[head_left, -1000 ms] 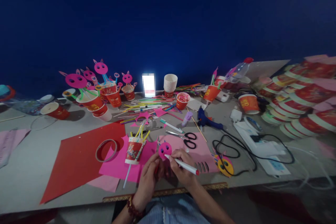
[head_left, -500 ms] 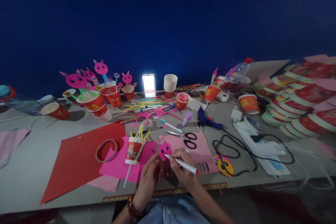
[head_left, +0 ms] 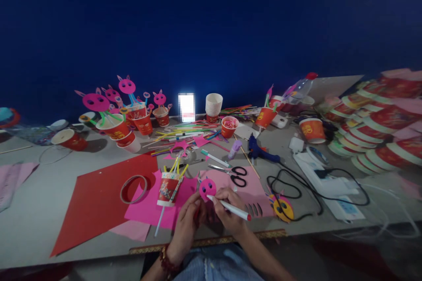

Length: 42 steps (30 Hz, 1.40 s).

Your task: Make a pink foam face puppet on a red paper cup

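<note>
Between my hands is a round pink paper face (head_left: 207,187) with two dark eyes and small ears. My left hand (head_left: 188,218) is closed on its lower left edge, and a bit of red shows among the fingers, too small to name. My right hand (head_left: 231,212) grips a white marker (head_left: 235,210) with a red end, its tip touching the lower part of the face. Left of my hands, a red paper cup (head_left: 169,189) with yellow straws lies over a bright pink sheet (head_left: 145,207). Black-handled scissors (head_left: 238,176) rest on a light pink sheet (head_left: 259,186) beyond my right hand.
A tape roll (head_left: 133,189) lies on red paper (head_left: 99,202). At the right are a glue gun (head_left: 262,151), its black cable, a power strip (head_left: 329,184), a yellow paper face (head_left: 282,208) and stacked cups (head_left: 389,118). Straws (head_left: 184,134) and decorated cups (head_left: 141,124) stand farther back.
The marker's red rear end has shifted very slightly right and down. Both hands otherwise keep their places, and the paper face stays put.
</note>
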{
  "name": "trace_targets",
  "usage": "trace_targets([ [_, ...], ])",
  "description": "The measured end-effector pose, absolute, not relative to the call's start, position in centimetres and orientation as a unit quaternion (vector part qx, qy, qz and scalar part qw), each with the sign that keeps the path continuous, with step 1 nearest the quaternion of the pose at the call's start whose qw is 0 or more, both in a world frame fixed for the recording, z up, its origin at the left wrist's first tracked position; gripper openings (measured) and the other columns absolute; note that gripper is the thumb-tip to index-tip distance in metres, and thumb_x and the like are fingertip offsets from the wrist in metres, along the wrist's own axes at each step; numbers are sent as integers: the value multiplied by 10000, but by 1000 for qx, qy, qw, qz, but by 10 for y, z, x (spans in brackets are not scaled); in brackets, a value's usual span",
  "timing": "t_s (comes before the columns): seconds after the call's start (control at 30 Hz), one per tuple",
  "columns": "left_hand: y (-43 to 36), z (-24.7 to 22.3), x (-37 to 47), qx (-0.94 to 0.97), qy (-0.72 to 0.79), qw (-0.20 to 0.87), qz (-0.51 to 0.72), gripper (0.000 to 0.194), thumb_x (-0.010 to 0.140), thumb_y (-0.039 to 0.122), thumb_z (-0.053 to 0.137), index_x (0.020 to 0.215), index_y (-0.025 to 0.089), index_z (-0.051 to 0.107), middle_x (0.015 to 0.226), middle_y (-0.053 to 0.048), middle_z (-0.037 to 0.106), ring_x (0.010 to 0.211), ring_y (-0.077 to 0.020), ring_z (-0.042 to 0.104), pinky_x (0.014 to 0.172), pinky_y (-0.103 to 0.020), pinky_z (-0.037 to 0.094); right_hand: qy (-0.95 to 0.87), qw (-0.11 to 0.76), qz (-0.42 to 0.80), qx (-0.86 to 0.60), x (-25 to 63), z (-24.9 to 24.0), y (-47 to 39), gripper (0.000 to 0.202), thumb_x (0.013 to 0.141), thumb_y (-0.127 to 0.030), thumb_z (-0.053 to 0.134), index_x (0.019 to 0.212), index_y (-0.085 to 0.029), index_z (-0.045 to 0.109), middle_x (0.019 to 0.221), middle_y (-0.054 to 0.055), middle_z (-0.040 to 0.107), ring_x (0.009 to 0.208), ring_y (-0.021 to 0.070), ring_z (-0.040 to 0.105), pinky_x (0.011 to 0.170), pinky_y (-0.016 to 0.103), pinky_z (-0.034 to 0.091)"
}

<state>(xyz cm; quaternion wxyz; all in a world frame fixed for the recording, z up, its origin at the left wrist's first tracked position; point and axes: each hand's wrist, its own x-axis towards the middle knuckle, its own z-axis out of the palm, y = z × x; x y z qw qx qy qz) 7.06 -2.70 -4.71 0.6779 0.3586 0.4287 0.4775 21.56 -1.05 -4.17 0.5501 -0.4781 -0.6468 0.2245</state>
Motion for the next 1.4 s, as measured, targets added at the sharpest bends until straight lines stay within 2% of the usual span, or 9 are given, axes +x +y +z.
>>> trace_targets([
  [0.67, -29, -55, 70, 335, 423, 684, 490, 273, 916, 407, 534, 766, 184, 580, 558, 50, 451, 514, -109, 370, 526, -240, 323, -649, 539, 225, -487, 216, -45, -10, 139, 853, -168, 577, 732, -230, 547, 639, -14, 599, 579, 163, 597, 565, 274, 473],
  [0.8, -28, -53, 70, 330, 423, 688, 489, 255, 906, 409, 544, 821, 178, 609, 555, 50, 445, 516, -116, 378, 516, -243, 320, -649, 539, 232, -484, 216, -45, -10, 133, 848, -168, 580, 733, -228, 552, 639, -15, 597, 579, 160, 597, 566, 269, 473],
  [0.97, -28, -52, 70, 343, 434, 679, 483, 304, 902, 429, 539, 728, 182, 576, 544, 48, 447, 509, -113, 374, 517, -242, 315, -648, 539, 242, -481, 216, -46, -10, 128, 845, -165, 591, 739, -224, 551, 647, -17, 592, 584, 155, 592, 567, 263, 465],
  [1.23, -28, -52, 71, 333, 427, 684, 489, 288, 916, 406, 529, 728, 189, 544, 555, 54, 442, 531, -114, 392, 545, -242, 336, -622, 559, 267, -478, 216, -49, -11, 135, 850, -160, 580, 740, -223, 532, 644, -23, 564, 582, 148, 553, 573, 266, 436],
  [1.4, -27, -49, 72, 329, 405, 694, 496, 296, 934, 365, 508, 696, 188, 518, 539, 60, 428, 513, -106, 383, 561, -249, 353, -570, 589, 294, -492, 218, -51, -13, 129, 902, -191, 535, 779, -228, 517, 647, -30, 537, 571, 145, 526, 571, 274, 432],
])
